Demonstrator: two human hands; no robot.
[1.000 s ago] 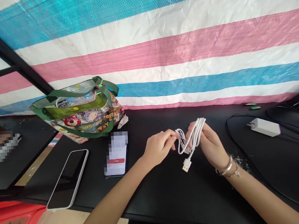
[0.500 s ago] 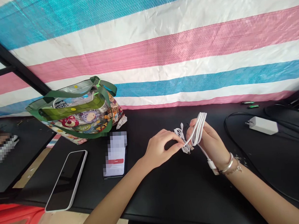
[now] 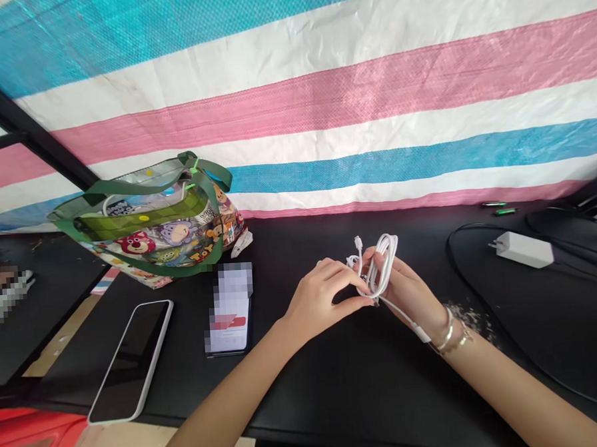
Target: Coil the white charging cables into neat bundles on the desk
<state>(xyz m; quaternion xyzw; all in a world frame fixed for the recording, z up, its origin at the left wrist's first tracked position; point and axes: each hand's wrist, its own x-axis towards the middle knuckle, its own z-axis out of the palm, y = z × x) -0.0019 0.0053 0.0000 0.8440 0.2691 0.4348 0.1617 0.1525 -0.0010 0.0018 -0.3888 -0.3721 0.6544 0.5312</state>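
Note:
A white charging cable (image 3: pixel 391 258), wound into loose oval loops, is in my right hand (image 3: pixel 412 294), whose thumb and fingers close around the coil. My left hand (image 3: pixel 316 297) pinches the lower left side of the same loops between thumb and fingertips. One cable end with a white plug (image 3: pixel 420 332) hangs down along my right wrist. A small white connector (image 3: pixel 358 243) sticks up just left of the coil; I cannot tell which cable it belongs to. Behind my fingers, part of another bundled white cable (image 3: pixel 351 261) shows, mostly hidden.
Left of my hands lie a phone with a lit screen (image 3: pixel 233 310) and a dark-screened phone in a white case (image 3: pixel 130 362). Behind them stands a cartoon-print bag (image 3: pixel 163 230). On the right are a white power adapter (image 3: pixel 525 249), black cables (image 3: pixel 453 255) and two green batteries (image 3: pixel 505 211).
The cable loops have tilted and dropped slightly left, and my right hand has moved left with them. My left fingers have shifted from a single strand to the loops' lower side.

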